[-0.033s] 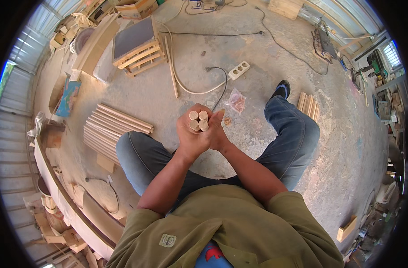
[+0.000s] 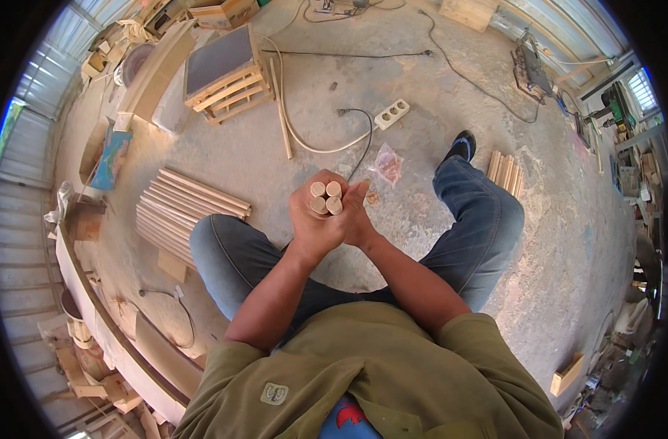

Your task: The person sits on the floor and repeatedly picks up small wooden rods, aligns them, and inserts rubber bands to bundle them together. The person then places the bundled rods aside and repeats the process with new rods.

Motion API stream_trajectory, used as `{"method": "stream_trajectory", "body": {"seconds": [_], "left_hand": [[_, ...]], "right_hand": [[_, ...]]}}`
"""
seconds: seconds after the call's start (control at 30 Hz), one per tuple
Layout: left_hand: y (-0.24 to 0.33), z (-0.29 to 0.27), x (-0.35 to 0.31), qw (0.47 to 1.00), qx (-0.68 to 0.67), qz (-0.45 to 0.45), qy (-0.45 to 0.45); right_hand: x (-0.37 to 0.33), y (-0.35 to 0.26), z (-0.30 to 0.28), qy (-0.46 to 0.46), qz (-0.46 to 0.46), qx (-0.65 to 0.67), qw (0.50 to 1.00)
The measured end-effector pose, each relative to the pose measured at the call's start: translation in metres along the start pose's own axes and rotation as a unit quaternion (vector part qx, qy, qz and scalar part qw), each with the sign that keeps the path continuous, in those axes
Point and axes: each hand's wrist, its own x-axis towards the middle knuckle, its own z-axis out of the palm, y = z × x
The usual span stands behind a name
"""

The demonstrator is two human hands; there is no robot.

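Note:
Several round wooden dowels (image 2: 334, 189) stand bunched together between my knees, their pale cut ends facing up. My left hand (image 2: 313, 233) is wrapped round the bunch from the left. Against its right side, my right hand (image 2: 357, 219) is closed too, with the thumb pointing up along the dowels. Their lower lengths are hidden beneath my hands. A row of long dowels (image 2: 191, 196) lies on the floor by my left knee. Past my right knee there is a smaller group of dowels (image 2: 505, 174), partly covered by my leg.
Ahead on the concrete floor lie a white power strip (image 2: 391, 115) with its cable, a clear plastic bag (image 2: 387, 164) and a thin wooden strip (image 2: 280, 110). A slatted wooden stand (image 2: 220, 69) with a dark top is at the far left. A curved board (image 2: 114, 314) runs along my left.

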Motion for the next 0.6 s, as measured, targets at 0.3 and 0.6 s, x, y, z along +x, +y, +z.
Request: {"method": "stream_trajectory", "body": {"seconds": [0.3, 0.6], "left_hand": [[-0.009, -0.011, -0.001, 0.998, 0.029, 0.006, -0.048], [-0.018, -0.011, -0.016, 0.990, 0.044, 0.099, -0.090]], "right_hand": [[-0.002, 0.035, 0.008, 0.012, -0.014, -0.011, 1.000], [-0.016, 0.146, -0.074, 0.069, 0.387, -0.330, 0.858]]}}
